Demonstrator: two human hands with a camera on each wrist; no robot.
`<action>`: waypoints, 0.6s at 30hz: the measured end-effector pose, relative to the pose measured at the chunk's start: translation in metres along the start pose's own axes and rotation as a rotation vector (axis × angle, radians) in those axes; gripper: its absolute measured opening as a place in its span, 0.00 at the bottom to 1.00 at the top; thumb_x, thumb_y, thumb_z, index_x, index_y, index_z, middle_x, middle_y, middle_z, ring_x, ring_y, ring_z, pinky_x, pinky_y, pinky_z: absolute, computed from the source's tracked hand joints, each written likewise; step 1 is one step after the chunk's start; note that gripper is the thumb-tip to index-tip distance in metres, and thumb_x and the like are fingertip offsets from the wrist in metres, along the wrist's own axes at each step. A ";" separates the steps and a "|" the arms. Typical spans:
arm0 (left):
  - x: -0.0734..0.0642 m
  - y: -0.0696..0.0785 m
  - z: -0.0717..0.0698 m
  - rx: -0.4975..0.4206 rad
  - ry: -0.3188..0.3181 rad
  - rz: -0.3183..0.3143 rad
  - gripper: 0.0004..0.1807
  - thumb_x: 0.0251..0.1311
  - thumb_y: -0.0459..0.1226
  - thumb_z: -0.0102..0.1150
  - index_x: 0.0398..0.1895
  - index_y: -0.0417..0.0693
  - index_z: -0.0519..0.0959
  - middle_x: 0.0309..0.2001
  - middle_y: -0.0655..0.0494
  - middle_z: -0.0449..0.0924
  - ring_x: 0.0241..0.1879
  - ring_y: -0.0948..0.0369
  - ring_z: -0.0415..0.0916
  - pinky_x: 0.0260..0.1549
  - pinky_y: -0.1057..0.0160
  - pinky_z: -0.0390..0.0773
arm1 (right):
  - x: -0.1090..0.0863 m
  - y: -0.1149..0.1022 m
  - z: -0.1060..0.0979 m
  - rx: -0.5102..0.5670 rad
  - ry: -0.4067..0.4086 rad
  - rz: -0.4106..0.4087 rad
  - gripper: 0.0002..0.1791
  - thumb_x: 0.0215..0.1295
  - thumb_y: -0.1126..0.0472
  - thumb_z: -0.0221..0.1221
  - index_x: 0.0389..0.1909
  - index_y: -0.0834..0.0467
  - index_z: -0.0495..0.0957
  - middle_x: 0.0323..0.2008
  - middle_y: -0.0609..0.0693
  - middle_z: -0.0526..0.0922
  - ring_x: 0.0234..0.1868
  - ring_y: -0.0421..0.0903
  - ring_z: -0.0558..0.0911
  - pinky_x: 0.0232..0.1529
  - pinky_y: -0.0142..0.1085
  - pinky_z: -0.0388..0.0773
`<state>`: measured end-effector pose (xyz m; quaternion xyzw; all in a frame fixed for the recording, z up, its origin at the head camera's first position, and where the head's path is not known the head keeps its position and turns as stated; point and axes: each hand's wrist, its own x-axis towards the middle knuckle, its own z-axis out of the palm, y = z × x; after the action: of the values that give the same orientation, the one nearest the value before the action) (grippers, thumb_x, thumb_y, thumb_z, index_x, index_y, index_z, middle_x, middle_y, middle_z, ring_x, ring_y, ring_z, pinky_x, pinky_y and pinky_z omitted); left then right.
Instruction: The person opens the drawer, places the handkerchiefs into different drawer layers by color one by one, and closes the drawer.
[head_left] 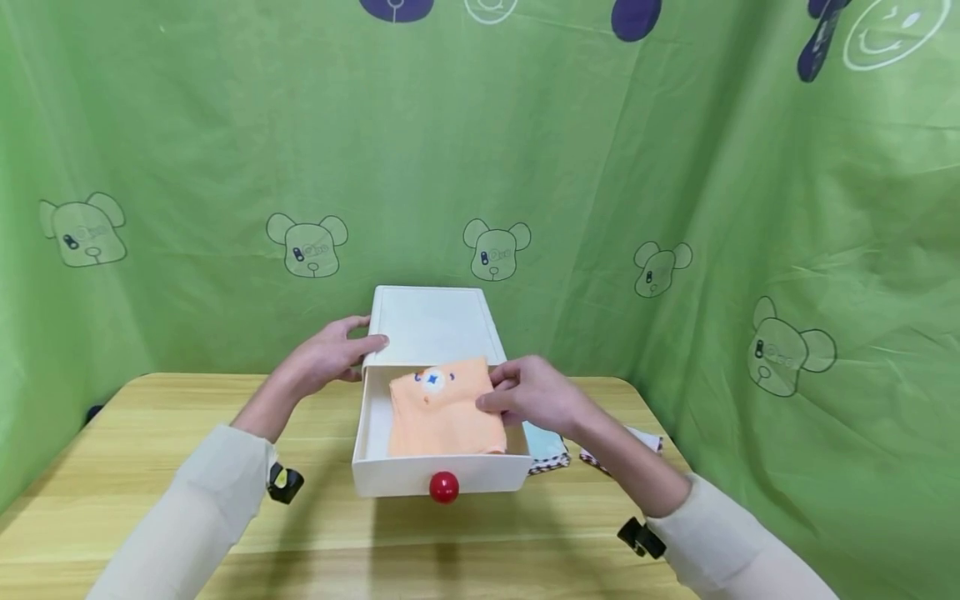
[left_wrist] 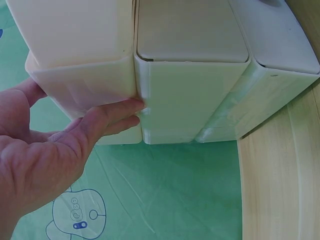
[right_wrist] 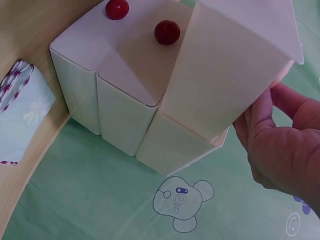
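Note:
A white drawer unit [head_left: 438, 325] stands on the table with its top drawer [head_left: 405, 477] pulled out; a red round knob [head_left: 443, 487] is on the drawer's front. In that drawer lies a folded orange cloth [head_left: 450, 421] with a blue and white face motif. My right hand [head_left: 536, 393] pinches the cloth's right edge between thumb and fingers, above the drawer's right wall. Only a sliver of the cloth shows in the right wrist view. My left hand [head_left: 330, 354] rests against the unit's left side, fingers fairly straight along the wall [left_wrist: 97, 85] and thumb on top.
Below the pulled-out drawer are two shut drawers with red knobs [right_wrist: 167, 32]. To the unit's right on the wooden table [head_left: 315, 533] lie a light blue cloth [head_left: 546, 446] with a checked edge and a white cloth [head_left: 647, 439]. A green curtain [head_left: 420, 167] hangs behind and beside the table.

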<state>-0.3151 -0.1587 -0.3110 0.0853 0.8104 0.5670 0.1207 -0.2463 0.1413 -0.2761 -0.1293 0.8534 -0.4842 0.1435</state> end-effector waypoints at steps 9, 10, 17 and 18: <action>-0.003 0.002 0.000 -0.012 -0.001 0.003 0.46 0.65 0.51 0.54 0.75 0.44 0.41 0.57 0.40 0.74 0.54 0.48 0.75 0.54 0.52 0.76 | 0.003 -0.005 0.011 0.052 -0.006 0.002 0.19 0.58 0.65 0.64 0.48 0.69 0.76 0.33 0.57 0.85 0.34 0.50 0.86 0.38 0.39 0.84; -0.003 0.002 0.000 -0.013 -0.001 0.001 0.46 0.65 0.51 0.54 0.75 0.44 0.41 0.57 0.40 0.74 0.54 0.49 0.75 0.54 0.52 0.76 | 0.004 -0.005 0.012 0.054 -0.006 0.000 0.18 0.58 0.65 0.64 0.47 0.69 0.76 0.33 0.57 0.85 0.34 0.50 0.86 0.38 0.39 0.84; -0.004 0.002 0.000 -0.006 -0.007 0.008 0.46 0.65 0.51 0.54 0.75 0.44 0.40 0.57 0.39 0.73 0.55 0.48 0.74 0.55 0.52 0.75 | 0.005 -0.006 0.017 0.049 0.005 0.002 0.17 0.57 0.66 0.64 0.46 0.70 0.75 0.31 0.57 0.85 0.33 0.50 0.86 0.37 0.39 0.84; -0.004 0.002 0.000 -0.005 -0.007 0.010 0.46 0.65 0.51 0.54 0.75 0.43 0.40 0.58 0.39 0.73 0.55 0.48 0.74 0.55 0.51 0.75 | 0.005 -0.007 0.018 0.039 0.006 0.004 0.17 0.57 0.66 0.64 0.46 0.70 0.75 0.31 0.57 0.85 0.32 0.50 0.86 0.37 0.39 0.84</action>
<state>-0.3113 -0.1586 -0.3088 0.0908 0.8080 0.5694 0.1209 -0.2434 0.1225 -0.2794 -0.1234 0.8444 -0.5009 0.1443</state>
